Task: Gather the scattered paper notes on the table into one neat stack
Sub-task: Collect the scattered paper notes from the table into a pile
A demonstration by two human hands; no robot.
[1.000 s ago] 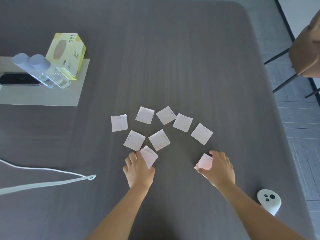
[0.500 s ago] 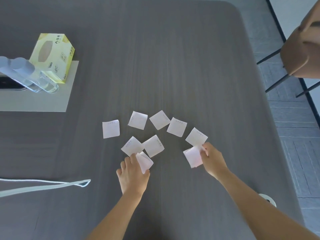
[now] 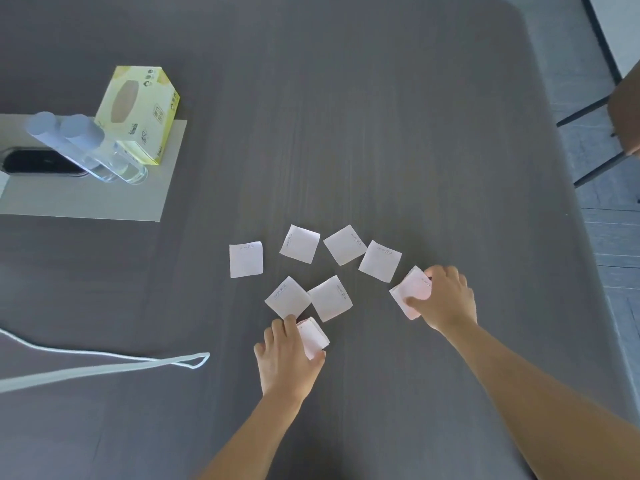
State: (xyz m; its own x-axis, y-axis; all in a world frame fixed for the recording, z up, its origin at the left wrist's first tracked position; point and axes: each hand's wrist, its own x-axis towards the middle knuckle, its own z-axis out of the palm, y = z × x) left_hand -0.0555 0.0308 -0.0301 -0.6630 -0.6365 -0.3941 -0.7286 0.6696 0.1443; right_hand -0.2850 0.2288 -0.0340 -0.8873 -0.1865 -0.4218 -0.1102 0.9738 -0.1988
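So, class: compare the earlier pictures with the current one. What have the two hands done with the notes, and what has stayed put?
The right hand carried its picked-up note forward from the near table and now presses it onto the rightmost loose note, forming a small pile. The left hand kept its grip on its own small pile throughout. Six loose notes, such as the leftmost note, have not moved.
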